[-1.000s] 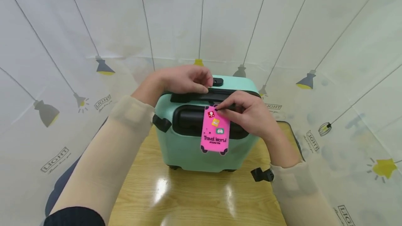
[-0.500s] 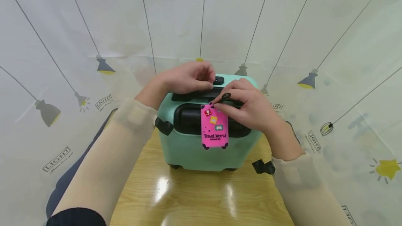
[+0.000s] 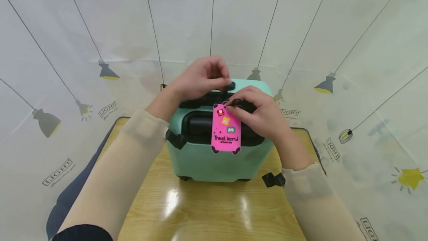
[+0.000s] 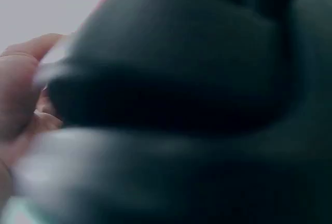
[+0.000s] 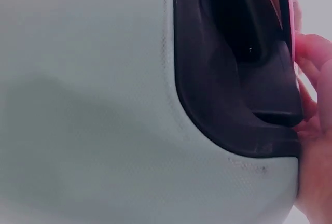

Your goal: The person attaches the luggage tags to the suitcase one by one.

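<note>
A mint-green suitcase [image 3: 220, 164] stands upright on the wooden table, its black carry handle [image 3: 197, 101] across the top. In front of its black side recess hangs a pink luggage tag [image 3: 226, 133] printed "Travel World". My right hand [image 3: 262, 112] pinches the tag's top edge and a black loop [image 3: 235, 102] of its strap between thumb and forefinger. Above the handle, my left hand [image 3: 204, 77] pinches the dark strap between thumb and curled fingers. The left wrist view is blurred by black parts close up, with left fingers [image 4: 18, 94] at its edge.
The wooden table [image 3: 200, 211] extends in front of the suitcase. A pale sheet [image 3: 187, 18] printed with lamps surrounds the table at the back and sides. Close up in the right wrist view is the suitcase's shell [image 5: 88, 105].
My left hand has risen a little from the handle, and the dark strap now shows at its fingertips. The right hand has lifted the tag slightly, and a strap loop has come into view.
</note>
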{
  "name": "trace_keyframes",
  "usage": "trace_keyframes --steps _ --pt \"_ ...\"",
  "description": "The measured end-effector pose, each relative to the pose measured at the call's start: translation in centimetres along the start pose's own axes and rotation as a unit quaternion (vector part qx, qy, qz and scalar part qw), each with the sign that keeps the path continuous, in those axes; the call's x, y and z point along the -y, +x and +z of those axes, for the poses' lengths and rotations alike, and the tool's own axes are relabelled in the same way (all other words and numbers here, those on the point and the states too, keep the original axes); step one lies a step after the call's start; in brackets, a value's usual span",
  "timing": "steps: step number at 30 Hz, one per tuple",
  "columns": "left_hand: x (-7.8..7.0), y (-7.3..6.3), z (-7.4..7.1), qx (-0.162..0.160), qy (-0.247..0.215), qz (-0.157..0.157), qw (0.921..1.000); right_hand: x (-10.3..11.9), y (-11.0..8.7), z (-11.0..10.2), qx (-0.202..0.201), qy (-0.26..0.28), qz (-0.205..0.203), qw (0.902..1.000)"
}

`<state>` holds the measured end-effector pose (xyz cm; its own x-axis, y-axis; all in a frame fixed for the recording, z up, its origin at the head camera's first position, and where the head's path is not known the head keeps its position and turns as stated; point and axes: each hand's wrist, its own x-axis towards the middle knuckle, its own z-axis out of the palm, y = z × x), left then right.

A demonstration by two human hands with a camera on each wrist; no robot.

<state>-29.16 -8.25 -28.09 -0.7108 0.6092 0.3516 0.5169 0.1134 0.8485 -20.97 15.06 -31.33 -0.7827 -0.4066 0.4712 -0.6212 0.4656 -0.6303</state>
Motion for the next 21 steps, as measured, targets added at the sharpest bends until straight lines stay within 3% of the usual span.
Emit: trace_keyframes --steps 5,8,13,16,18,21 --pt "0.3 -0.7 0.4 -0.041 -0.041 -0.014 0.9982 0.3 0.4 0.0 0.005 0.011 0.055 0.9984" --pt "0.2 -0.9 0.7 -0.061 -0.045 -0.005 0.9971 0.3 0.8 -0.4 0.019 0.025 0.064 0.9975" --pt "0.0 -0.9 1.3 -0.084 -0.049 0.017 0.9951 0.6 1.3 -1.2 0.060 -0.009 0.066 0.9959" --pt "-0.1 -1.0 1.3 -0.083 -0.051 0.015 0.9952 0.4 1.3 -0.9 0.057 -0.030 0.076 0.9950" --pt "-0.1 -1.3 1.2 -0.072 -0.058 -0.001 0.9957 0.2 1.1 -0.6 0.047 -0.029 0.078 0.9954" --pt "-0.2 -2.0 0.5 -0.047 -0.032 -0.035 0.9978 0.1 1.0 -0.3 0.042 -0.019 0.071 0.9964"
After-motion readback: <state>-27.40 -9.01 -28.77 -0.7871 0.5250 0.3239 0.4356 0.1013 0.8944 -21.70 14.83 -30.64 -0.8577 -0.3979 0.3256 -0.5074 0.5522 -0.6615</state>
